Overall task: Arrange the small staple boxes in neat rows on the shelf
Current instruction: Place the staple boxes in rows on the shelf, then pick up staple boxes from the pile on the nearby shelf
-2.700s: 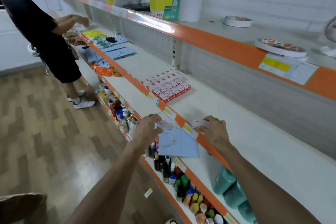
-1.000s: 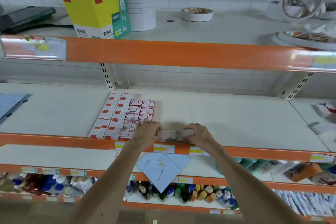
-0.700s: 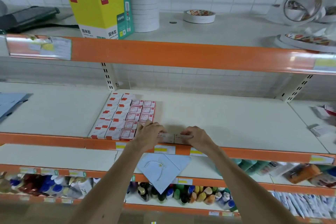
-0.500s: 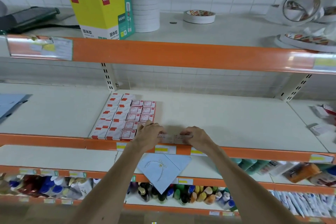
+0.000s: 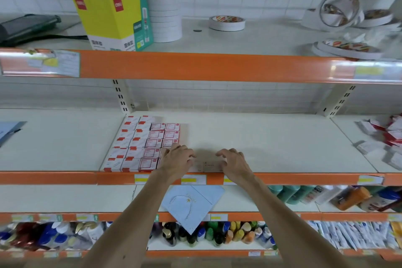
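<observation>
A neat block of red-and-white staple boxes (image 5: 143,143) lies in rows on the middle shelf (image 5: 282,148), left of centre. Just right of that block, at the shelf's front edge, two pale staple boxes (image 5: 208,166) lie end to end. My left hand (image 5: 177,160) covers the left end of this pair, its fingers arched over it. My right hand (image 5: 233,162) sits at the right end, fingers spread and raised, thumb near the box. Neither hand plainly grips a box.
Loose staple boxes (image 5: 389,135) lie scattered at the shelf's far right. The top shelf carries a yellow carton (image 5: 111,17) and tape rolls (image 5: 227,22). A blue paper bag (image 5: 193,204) hangs over the lower shelf's edge, with bottles (image 5: 217,233) below.
I turned to face the shelf and set the two boxes down at the front edge beside the block. Since half a second ago my fingers have lifted and spread off them.
</observation>
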Demonstrator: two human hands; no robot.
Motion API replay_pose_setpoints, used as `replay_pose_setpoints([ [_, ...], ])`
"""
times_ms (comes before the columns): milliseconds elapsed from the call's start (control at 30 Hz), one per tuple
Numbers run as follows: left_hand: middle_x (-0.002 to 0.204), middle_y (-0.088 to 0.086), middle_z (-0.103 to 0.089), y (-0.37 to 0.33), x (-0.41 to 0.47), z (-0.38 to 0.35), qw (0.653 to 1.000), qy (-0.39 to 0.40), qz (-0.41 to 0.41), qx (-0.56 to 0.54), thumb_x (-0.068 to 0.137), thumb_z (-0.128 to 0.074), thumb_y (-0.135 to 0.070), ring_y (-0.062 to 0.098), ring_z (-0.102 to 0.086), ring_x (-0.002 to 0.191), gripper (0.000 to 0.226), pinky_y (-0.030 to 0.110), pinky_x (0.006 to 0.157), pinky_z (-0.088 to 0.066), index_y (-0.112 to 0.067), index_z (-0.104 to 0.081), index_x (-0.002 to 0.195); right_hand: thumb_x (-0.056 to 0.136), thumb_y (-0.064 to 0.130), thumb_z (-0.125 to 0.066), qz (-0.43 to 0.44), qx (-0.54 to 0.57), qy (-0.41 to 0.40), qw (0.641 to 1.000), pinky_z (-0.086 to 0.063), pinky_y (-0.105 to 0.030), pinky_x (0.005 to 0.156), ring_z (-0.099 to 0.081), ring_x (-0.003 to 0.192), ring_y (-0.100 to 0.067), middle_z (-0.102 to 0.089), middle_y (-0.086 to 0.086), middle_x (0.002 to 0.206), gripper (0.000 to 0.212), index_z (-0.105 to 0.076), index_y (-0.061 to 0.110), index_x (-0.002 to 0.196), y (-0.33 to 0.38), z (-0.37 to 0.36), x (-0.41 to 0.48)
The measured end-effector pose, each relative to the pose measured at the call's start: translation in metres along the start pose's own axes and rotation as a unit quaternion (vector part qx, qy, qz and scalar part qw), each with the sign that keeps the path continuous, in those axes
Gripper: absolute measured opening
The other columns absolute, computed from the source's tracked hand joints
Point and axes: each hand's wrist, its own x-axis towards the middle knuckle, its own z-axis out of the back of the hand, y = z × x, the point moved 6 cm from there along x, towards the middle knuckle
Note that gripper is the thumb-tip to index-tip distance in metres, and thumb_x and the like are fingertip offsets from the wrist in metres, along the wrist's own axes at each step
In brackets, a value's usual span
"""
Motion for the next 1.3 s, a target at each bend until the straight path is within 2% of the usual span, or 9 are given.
replay_pose_setpoints([
  [100, 0.128, -0.014, -0.054, -0.021, 0.013, 0.003, 1.000, -0.022, -0.014, 0.001, 0.098, -0.046, -0.031, 0.013, -0.034, 0.128, 0.031, 0.039, 0.101, -0.026, -0.034, -0.055, 0.127, 0.096, 0.016, -0.046, -0.018, -0.036, -0.061, 0.997, -0.042, -0.036, 0.092, -0.039, 0.119, -0.027, -0.051, -0.005, 0.127, 0.039, -0.050, 0.023, 0.134, -0.011, 0.026, -0.007],
  [267, 0.132, -0.009, -0.053, -0.101, 0.046, -0.002, 0.997, -0.007, -0.080, -0.001, 0.097, -0.047, -0.030, 0.016, -0.036, 0.129, 0.034, 0.039, 0.102, -0.030, -0.029, -0.052, 0.130, 0.097, 0.019, -0.048, -0.068, -0.088, -0.136, 0.985, -0.038, -0.037, 0.100, -0.041, 0.120, -0.031, -0.050, -0.010, 0.132, 0.042, -0.045, 0.017, 0.138, -0.057, 0.091, -0.035],
  [467, 0.135, -0.006, -0.049, -0.270, 0.067, -0.029, 0.980, 0.037, -0.194, -0.032, 0.095, -0.051, -0.031, 0.019, -0.038, 0.129, 0.037, 0.041, 0.101, -0.033, -0.025, -0.050, 0.132, 0.097, 0.025, -0.050, -0.213, -0.094, -0.234, 0.944, -0.036, -0.039, 0.101, -0.043, 0.122, -0.034, -0.049, -0.016, 0.134, 0.048, -0.040, 0.010, 0.141, -0.164, 0.184, -0.122],
  [567, 0.137, -0.004, -0.047, -0.362, 0.057, -0.053, 0.964, 0.080, -0.254, -0.023, 0.094, -0.050, -0.027, 0.020, -0.037, 0.130, 0.040, 0.042, 0.102, -0.033, -0.022, -0.048, 0.133, 0.096, 0.026, -0.050, -0.299, -0.066, -0.269, 0.913, -0.035, -0.042, 0.100, -0.044, 0.119, -0.037, -0.050, -0.020, 0.130, 0.045, -0.043, 0.005, 0.135, -0.222, 0.221, -0.178],
  [667, 0.132, -0.001, -0.050, -0.447, 0.041, -0.073, 0.948, 0.089, -0.305, -0.002, 0.093, -0.049, -0.023, 0.023, -0.041, 0.126, 0.036, 0.041, 0.100, -0.038, -0.020, -0.049, 0.129, 0.095, 0.025, -0.050, -0.339, -0.074, -0.282, 0.894, -0.034, -0.041, 0.096, -0.045, 0.115, -0.036, -0.051, -0.019, 0.126, 0.040, -0.045, 0.004, 0.129, -0.270, 0.254, -0.230],
  [800, 0.131, 0.004, -0.050, -0.540, 0.020, -0.094, 0.935, 0.097, -0.340, 0.012, 0.096, -0.046, -0.026, 0.027, -0.042, 0.125, 0.033, 0.044, 0.100, -0.038, -0.016, -0.049, 0.128, 0.095, 0.025, -0.052, -0.362, -0.086, -0.298, 0.879, -0.031, -0.038, 0.093, -0.048, 0.112, -0.033, -0.054, -0.018, 0.121, 0.036, -0.048, 0.006, 0.125, -0.327, 0.293, -0.291],
  [967, 0.134, 0.006, -0.051, -0.616, 0.013, -0.109, 0.934, 0.089, -0.345, 0.021, 0.095, -0.051, -0.027, 0.028, -0.043, 0.127, 0.037, 0.044, 0.103, -0.038, -0.014, -0.049, 0.130, 0.095, 0.022, -0.052, -0.357, -0.058, -0.307, 0.880, -0.037, -0.040, 0.093, -0.048, 0.111, -0.034, -0.053, -0.019, 0.124, 0.036, -0.047, 0.006, 0.127, -0.386, 0.320, -0.328],
  [1067, 0.131, 0.007, -0.052, -0.638, 0.015, -0.112, 0.935, 0.087, -0.341, 0.033, 0.094, -0.050, -0.025, 0.028, -0.045, 0.124, 0.036, 0.046, 0.102, -0.040, -0.013, -0.050, 0.128, 0.095, 0.024, -0.053, -0.343, -0.059, -0.299, 0.889, -0.035, -0.039, 0.091, -0.048, 0.110, -0.033, -0.052, -0.018, 0.125, 0.036, -0.048, 0.006, 0.126, -0.406, 0.330, -0.324],
  [1300, 0.131, 0.006, -0.052, -0.656, 0.047, -0.119, 0.950, 0.075, -0.301, 0.037, 0.095, -0.049, -0.023, 0.026, -0.047, 0.122, 0.036, 0.046, 0.100, -0.042, -0.014, -0.050, 0.130, 0.092, 0.022, -0.052, -0.304, -0.031, -0.281, 0.910, -0.040, -0.039, 0.084, -0.047, 0.101, -0.032, -0.054, -0.016, 0.113, 0.030, -0.049, 0.008, 0.118, -0.435, 0.341, -0.289],
])
